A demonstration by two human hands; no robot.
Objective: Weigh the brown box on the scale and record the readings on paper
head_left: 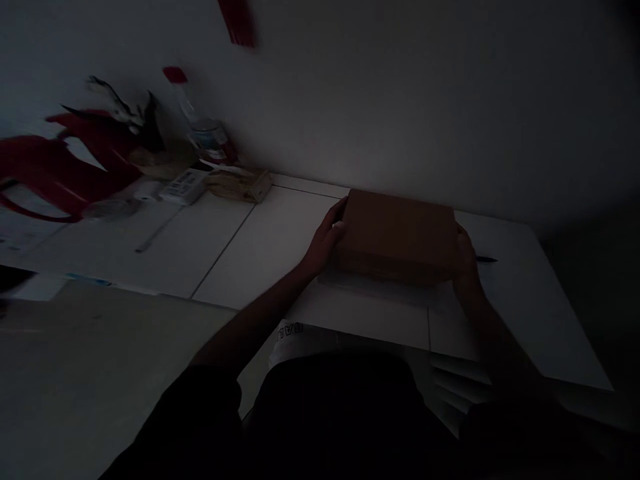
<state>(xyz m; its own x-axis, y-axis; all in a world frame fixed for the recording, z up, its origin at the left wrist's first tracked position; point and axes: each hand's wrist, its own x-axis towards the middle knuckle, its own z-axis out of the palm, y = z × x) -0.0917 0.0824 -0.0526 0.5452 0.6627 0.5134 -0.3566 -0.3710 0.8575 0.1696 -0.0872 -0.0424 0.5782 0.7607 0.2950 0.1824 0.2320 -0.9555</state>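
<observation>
In the dim head view a brown cardboard box [400, 230] is held between my two hands, over the white tabletop [290, 220]. My left hand [325, 240] grips its left end, thumb near the top edge. On the opposite end my right hand [466, 257] presses against the side, with its fingers partly hidden behind the box. A shadow lies beneath the front edge; whether the box touches the table I cannot tell. Just right of my right hand lies a dark pen-like object [487, 259].
Further left along the wall stand a red jug-like container [55, 173], a clear bottle with a red cap [175, 75], a jar [213, 140], a white box [184, 187] and a brown paper package [237, 183]. The table's right edge slopes off beyond my right arm.
</observation>
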